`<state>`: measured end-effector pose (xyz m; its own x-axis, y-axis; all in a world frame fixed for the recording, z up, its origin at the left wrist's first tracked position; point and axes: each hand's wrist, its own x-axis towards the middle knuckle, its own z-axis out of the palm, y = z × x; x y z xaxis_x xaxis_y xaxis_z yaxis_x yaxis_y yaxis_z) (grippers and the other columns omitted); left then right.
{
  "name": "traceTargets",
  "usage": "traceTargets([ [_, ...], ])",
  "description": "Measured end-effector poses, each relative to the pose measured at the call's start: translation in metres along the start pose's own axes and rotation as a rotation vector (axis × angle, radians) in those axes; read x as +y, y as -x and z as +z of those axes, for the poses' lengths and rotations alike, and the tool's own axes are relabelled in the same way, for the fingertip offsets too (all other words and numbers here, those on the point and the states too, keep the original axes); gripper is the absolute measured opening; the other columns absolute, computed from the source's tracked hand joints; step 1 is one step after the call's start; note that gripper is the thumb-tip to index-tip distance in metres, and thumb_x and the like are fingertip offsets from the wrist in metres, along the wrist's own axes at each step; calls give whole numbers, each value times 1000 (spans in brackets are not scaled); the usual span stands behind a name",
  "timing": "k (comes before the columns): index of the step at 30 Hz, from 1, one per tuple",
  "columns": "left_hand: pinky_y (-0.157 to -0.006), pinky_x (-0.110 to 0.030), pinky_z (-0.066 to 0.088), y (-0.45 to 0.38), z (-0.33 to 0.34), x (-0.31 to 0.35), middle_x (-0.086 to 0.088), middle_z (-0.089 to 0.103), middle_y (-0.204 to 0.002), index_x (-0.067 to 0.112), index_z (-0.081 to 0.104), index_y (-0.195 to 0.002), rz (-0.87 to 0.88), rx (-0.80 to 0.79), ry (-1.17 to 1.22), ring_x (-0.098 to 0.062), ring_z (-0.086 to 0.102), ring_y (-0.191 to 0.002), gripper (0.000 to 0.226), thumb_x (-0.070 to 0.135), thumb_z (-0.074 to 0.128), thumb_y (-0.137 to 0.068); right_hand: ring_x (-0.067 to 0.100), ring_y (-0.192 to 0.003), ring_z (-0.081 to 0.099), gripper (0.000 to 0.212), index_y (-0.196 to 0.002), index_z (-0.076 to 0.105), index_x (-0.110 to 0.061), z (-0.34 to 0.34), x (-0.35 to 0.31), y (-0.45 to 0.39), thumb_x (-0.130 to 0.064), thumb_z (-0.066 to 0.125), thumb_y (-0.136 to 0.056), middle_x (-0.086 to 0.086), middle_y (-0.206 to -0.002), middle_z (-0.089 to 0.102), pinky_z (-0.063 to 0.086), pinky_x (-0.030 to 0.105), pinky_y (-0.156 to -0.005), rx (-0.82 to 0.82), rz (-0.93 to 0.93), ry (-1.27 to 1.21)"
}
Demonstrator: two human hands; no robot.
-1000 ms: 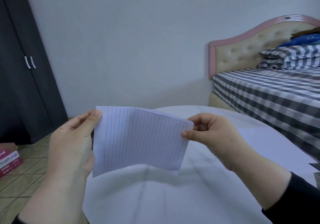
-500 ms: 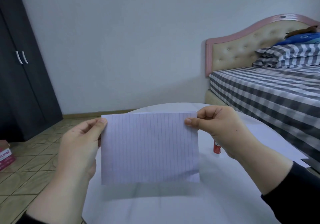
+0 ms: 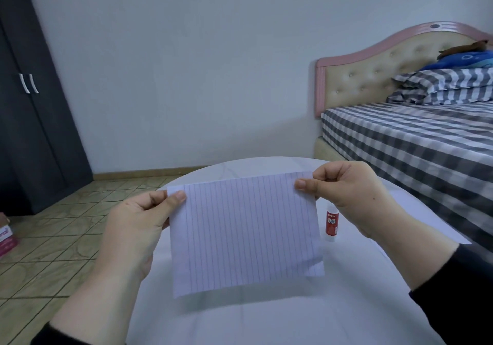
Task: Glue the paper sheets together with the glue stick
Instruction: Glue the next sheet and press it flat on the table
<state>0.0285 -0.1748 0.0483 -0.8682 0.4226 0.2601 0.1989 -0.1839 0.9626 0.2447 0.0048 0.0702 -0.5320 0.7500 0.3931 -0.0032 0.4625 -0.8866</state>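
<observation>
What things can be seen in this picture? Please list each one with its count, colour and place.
lined paper: 1, white with ruled lines, held above the table
glue stick: 1, red and white, upright on the table, right of the paper
table: 1, white, round
bed: 1, grey checked sheet, pink headboard, right
wardrobe: 1, dark, left
box: 1, pink, on the floor, left edge
left hand: pinches the paper's upper left corner
right hand: pinches its upper right corner

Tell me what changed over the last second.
The lined paper, bowed and slanted a second ago, is now pulled flat and faces the camera squarely. The glue stick, hidden then, shows upright on the table under the right hand. Unchanged: left hand and right hand pinch the top corners.
</observation>
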Motion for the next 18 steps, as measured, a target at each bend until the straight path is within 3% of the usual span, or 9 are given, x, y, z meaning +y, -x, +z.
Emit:
traceTargets([
  [4, -82, -34, 55, -2, -3, -1, -4, 76, -85, 11, 75, -78, -9, 1, -18, -17, 66, -73, 6, 15, 75, -81, 23, -60, 48, 34, -63, 67, -6, 1, 2, 0, -36, 83, -66, 6, -65, 65, 43, 50, -58, -13, 11, 1],
  [8, -74, -29, 54, -3, -5, 0, -7, 75, -85, 7, 74, -82, -25, -14, -1, -14, 64, -67, 8, 14, 74, -82, 25, -66, 49, 43, -62, 64, -6, 1, 5, -2, -44, 85, -56, 4, -65, 61, 46, 61, -62, -36, 29, -24],
  [11, -64, -22, 52, -4, -7, 2, -5, 74, -76, 2, 73, -86, -58, -52, 23, -10, 62, -59, 11, 12, 73, -81, 27, -72, 52, 56, -65, 65, -4, 1, 9, -5, -53, 84, -46, 6, -66, 63, 43, 53, -71, -44, 49, -54],
  [13, -67, -24, 52, -5, -9, 2, -5, 74, -76, 2, 73, -86, -81, -54, 11, -11, 62, -58, 11, 12, 74, -81, 28, -74, 50, 60, -71, 69, -3, 0, 13, -7, -55, 85, -45, 9, -71, 65, 40, 52, -73, -61, 78, -63],
  [16, -73, -28, 55, -5, -11, 0, -7, 75, -84, 4, 73, -84, -67, -53, -130, -14, 68, -64, 12, 14, 78, -79, 32, -70, 51, 31, -71, 74, -13, 1, 18, -8, -39, 87, -61, 13, -78, 70, 47, 60, -72, -63, 114, 38],
  [18, -71, -29, 57, -4, -10, -4, -10, 74, -83, 4, 71, -80, -28, -62, -301, -18, 71, -67, 13, 14, 79, -78, 37, -65, 55, 18, -69, 73, -16, 3, 26, -8, -30, 84, -70, 12, -77, 69, 52, 53, -69, -42, 136, 160],
])
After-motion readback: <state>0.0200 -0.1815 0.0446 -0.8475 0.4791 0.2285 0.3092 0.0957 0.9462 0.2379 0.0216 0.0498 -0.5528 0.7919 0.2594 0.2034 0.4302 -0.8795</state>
